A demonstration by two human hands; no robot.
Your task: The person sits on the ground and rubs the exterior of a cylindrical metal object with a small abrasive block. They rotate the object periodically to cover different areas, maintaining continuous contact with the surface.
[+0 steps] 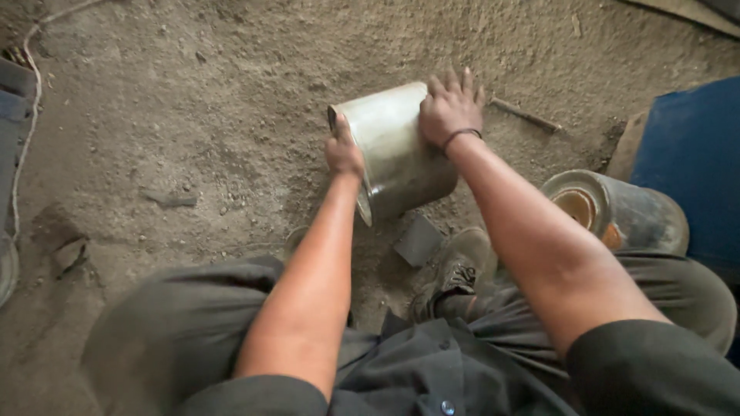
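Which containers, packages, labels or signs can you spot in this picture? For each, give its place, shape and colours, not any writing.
Metal can: on its side on the dirt floor, cylindrical, pale silvery, left hand at its rim, right hand flat on its wall.
Second can: to the right by the knee, cylindrical, dusty grey, orange-brown inside.
Blue drum: far right, curved blue wall.
No labels, signs or screens visible.
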